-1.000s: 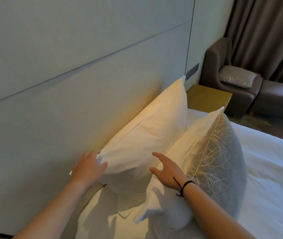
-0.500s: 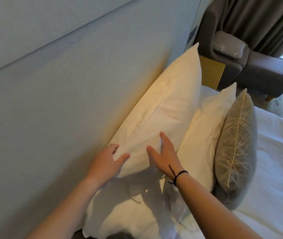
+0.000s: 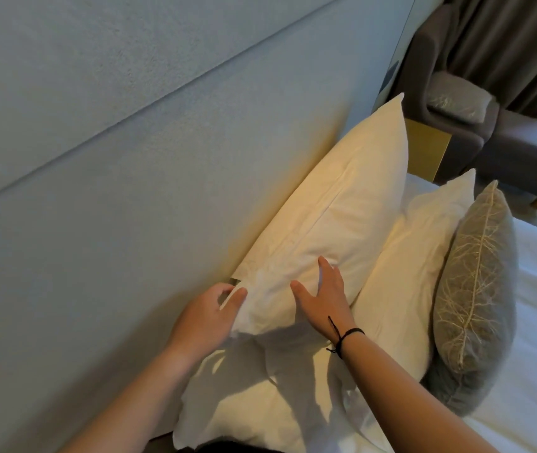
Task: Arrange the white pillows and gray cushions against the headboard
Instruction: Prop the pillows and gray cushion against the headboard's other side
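Note:
A large white pillow stands on edge against the pale grey headboard. My left hand grips its near corner next to the headboard. My right hand lies flat on the pillow's front face, fingers spread. A second white pillow leans in front of it, and a gray cushion with a pale branching pattern stands upright in front of that. Another white pillow lies flat under my forearms.
White bed sheet spreads to the right. A yellow-lit nightstand sits beyond the pillows. A grey armchair with a silvery cushion, a footstool and dark curtains stand at the far right.
My left hand slid to the pillow's near corner and closed on it. My right hand stays flat on its face. The view shifted slightly right and down.

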The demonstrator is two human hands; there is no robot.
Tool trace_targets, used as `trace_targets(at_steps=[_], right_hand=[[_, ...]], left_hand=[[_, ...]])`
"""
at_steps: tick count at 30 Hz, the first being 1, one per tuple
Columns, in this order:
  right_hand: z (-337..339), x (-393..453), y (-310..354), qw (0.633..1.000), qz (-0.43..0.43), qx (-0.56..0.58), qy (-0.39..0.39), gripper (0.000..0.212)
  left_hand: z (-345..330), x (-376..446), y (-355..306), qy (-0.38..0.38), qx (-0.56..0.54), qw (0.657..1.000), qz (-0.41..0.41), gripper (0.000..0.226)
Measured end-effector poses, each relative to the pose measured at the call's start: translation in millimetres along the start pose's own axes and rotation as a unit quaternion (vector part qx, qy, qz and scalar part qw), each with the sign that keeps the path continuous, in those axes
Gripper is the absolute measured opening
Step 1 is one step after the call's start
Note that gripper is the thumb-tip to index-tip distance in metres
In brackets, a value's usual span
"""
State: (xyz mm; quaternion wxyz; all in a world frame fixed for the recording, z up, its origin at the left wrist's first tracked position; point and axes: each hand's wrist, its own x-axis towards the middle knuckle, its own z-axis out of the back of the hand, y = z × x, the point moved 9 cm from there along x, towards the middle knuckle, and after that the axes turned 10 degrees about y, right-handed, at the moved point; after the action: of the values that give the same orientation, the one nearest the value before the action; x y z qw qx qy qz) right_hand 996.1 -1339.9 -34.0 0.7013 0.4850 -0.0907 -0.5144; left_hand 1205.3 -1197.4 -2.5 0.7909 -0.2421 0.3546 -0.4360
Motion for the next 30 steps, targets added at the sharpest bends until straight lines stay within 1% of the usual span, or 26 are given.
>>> trace_targets(at_steps=[3, 5, 7, 9, 11, 13, 15, 18, 20, 23, 24, 27, 30], right_hand=[[-1, -5, 2, 1.0, 0.005, 0.015, 0.003, 0.083], [-2, -7, 1, 1.0, 0.006, 0.018, 0.009, 0.083], [-2, -8, 2, 0.999, 0.014, 0.025, 0.022, 0.085], [-2, -8, 6, 0.998, 0.031, 0.031, 0.039, 0.085], [-3, -8, 9, 0.997, 0.048, 0.024, 0.051, 0.083], [-1, -9, 8, 0.997, 0.055, 0.028, 0.051, 0.081], [3, -10, 4, 0.996, 0.055, 0.045, 0.05, 0.081], [13, -11, -4, 0.994, 0.054, 0.08, 0.051, 0.082], [23, -10, -8, 0.992, 0.051, 0.11, 0.044, 0.08], [40, -6, -15, 0.987, 0.049, 0.152, 0.023, 0.075], [45, -5, -17, 0.985, 0.05, 0.165, 0.017, 0.074], [56, 0, -26, 0.98, 0.043, 0.194, 0.004, 0.073], [67, 1, -36, 0.975, 0.027, 0.22, -0.021, 0.073]], left_hand=[[11, -6, -5, -0.016, 0.014, 1.0, -0.01, 0.044], [18, -9, -9, -0.026, 0.053, 0.998, -0.015, 0.035], [28, -12, -12, -0.059, 0.103, 0.993, -0.012, 0.026], [38, -16, -14, -0.095, 0.148, 0.984, 0.004, 0.02], [42, -18, -20, -0.114, 0.205, 0.972, 0.013, 0.015], [40, -18, -27, -0.117, 0.277, 0.954, 0.015, 0.014], [38, -15, -29, -0.107, 0.312, 0.944, 0.022, 0.018], [41, -7, -25, -0.09, 0.295, 0.95, 0.042, 0.029], [38, 2, -28, -0.069, 0.257, 0.963, 0.044, 0.028], [26, 21, -39, -0.019, 0.155, 0.985, 0.066, 0.02], [21, 29, -45, -0.003, 0.129, 0.989, 0.073, 0.021], [7, 57, -70, 0.031, 0.108, 0.991, 0.073, 0.029], [-7, 90, -98, 0.048, 0.085, 0.993, 0.06, 0.027]])
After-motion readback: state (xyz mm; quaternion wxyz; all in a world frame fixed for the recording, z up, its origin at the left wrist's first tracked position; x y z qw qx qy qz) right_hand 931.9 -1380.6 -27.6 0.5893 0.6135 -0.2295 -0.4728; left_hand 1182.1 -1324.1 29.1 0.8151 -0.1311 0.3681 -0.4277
